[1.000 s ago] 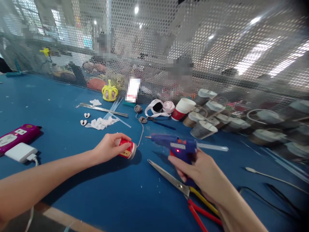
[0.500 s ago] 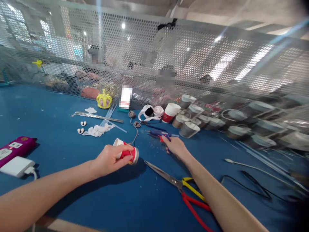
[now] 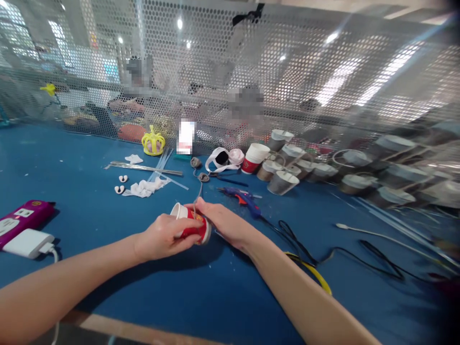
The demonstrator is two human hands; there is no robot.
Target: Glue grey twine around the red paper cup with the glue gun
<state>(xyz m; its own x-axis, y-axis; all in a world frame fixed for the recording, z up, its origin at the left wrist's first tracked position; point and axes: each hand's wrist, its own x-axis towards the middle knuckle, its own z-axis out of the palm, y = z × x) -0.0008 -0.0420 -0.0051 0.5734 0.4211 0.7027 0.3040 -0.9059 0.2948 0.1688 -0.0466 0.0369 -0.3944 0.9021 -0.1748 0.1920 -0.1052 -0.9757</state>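
Note:
A red and white paper cup (image 3: 189,229) lies tilted in my left hand (image 3: 163,235), whose fingers are wrapped round its side. Against the cup's far side is my right hand (image 3: 224,221), its thumb and fingers pinched on a grey cord (image 3: 198,191). This cord runs from the cup back to small grey wound bundles (image 3: 203,177). Beyond my right hand, a blue glue gun (image 3: 242,197) with a red trigger rests on the table. Scissors with a yellow handle (image 3: 316,275) are mostly hidden under my right forearm.
Stacked paper cups (image 3: 253,158) and several grey covered cups (image 3: 283,182) stand at the back right. A yellow crown-shaped piece (image 3: 153,143), clear sticks, crumpled white scraps (image 3: 145,188) and a purple power strip (image 3: 27,218) lie leftward. Black cable (image 3: 298,244) trails right. Perforated mesh (image 3: 208,57) borders the table.
My right hand has let go of the glue gun, now lying on the table, and has moved left to the cup and cord. My left hand still holds the cup.

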